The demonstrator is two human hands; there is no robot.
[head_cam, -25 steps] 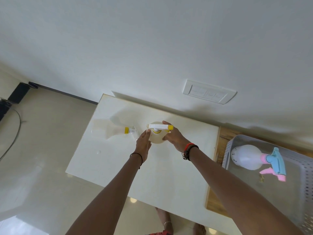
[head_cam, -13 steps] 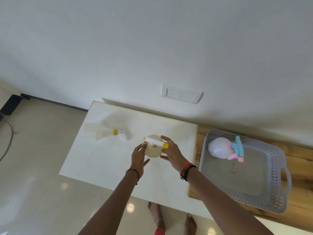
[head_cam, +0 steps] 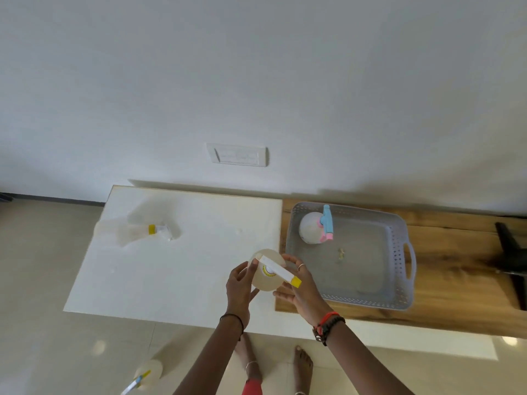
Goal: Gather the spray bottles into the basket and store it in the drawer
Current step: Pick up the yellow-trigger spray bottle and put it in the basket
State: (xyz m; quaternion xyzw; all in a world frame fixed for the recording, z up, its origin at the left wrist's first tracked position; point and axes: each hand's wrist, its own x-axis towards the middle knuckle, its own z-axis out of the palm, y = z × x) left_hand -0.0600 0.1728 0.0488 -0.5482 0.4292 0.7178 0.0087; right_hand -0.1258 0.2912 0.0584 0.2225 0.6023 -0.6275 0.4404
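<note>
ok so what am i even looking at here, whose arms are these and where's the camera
The camera sits on a person's head, looking down, so the arms are their own. The left hand and right hand together hold a round yellowish spray bottle above the white table. Another clear spray bottle lies on its side there. To the right, on a wooden top, a grey basket already contains a white bottle with a blue and pink sprayer. One more bottle stands on the floor.

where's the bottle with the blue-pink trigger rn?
Head view: the blue-pink spray bottle lies in the grey basket, at its far-left corner, on the wooden top right of the white table.
</note>
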